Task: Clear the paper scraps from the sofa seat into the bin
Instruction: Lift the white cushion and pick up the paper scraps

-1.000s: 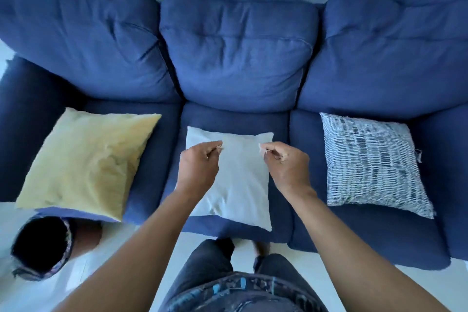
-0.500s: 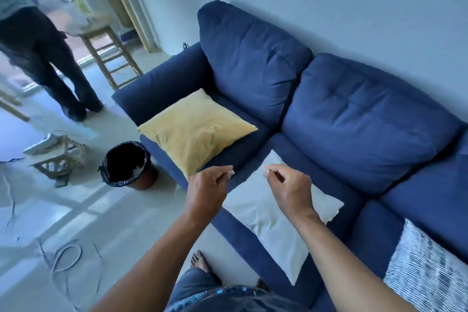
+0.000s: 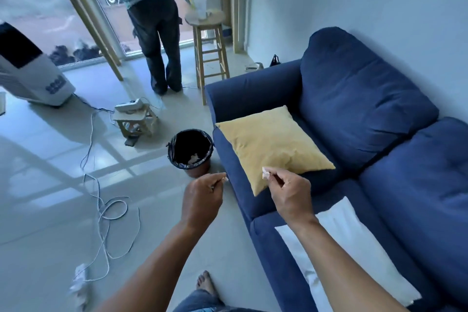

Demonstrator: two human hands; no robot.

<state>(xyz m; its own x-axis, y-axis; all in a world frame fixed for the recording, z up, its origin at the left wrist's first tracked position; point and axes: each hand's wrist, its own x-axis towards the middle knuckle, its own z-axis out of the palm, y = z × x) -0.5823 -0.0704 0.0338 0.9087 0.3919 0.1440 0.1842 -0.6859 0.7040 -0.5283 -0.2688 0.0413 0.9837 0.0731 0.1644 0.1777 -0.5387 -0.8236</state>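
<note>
My left hand [image 3: 201, 200] pinches a small white paper scrap [image 3: 224, 179] between thumb and finger, held over the floor just short of the bin. My right hand [image 3: 288, 192] pinches another white scrap [image 3: 265, 175] above the front edge of the blue sofa [image 3: 367, 114], near the yellow pillow [image 3: 273, 144]. The bin [image 3: 190, 151] is a round brown bucket with a black liner, standing on the floor by the sofa's left end, with white scraps inside it.
A white pillow [image 3: 349, 243] lies on the seat at lower right. Cables [image 3: 106, 210] and a power strip [image 3: 79, 276] trail across the floor. A person [image 3: 152, 20] stands by a wooden stool [image 3: 209, 45]; a small wooden stand [image 3: 135, 119] and white appliance [image 3: 27, 71] sit further left.
My view has swung left from the sofa seat toward the bin. Both hands, still pinching their scraps, have moved from over the white pillow to the sofa's left end.
</note>
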